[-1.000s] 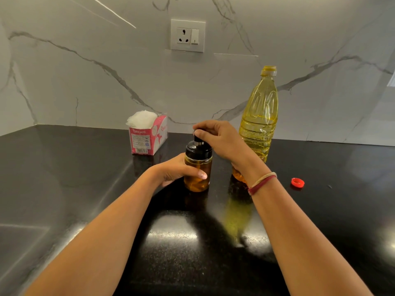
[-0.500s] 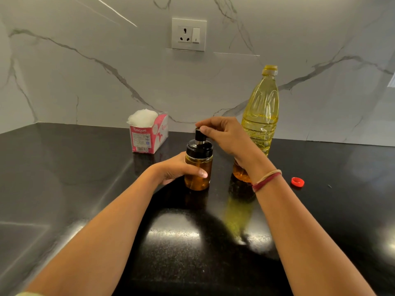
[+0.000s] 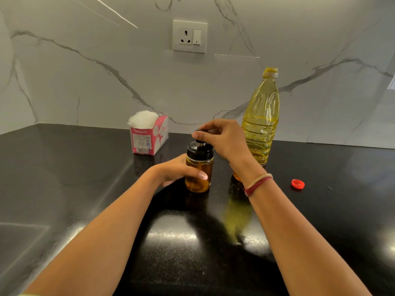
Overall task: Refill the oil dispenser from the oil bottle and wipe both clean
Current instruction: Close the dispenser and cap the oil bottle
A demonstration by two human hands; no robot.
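Grips oil dispenser body with left hand, mid-bench. Pinches its black pump top with right hand. Shows oil bottle upright, uncapped, toward back edge; red cap right of it.

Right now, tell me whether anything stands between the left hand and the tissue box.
Nothing visible does. The left hand grips the oil dispenser, and the tissue box stands behind it to the left, with only bare countertop between. The right hand, on the dispenser's top, is on the other side.

Under right hand: oil dispenser pump head mostly hidden.
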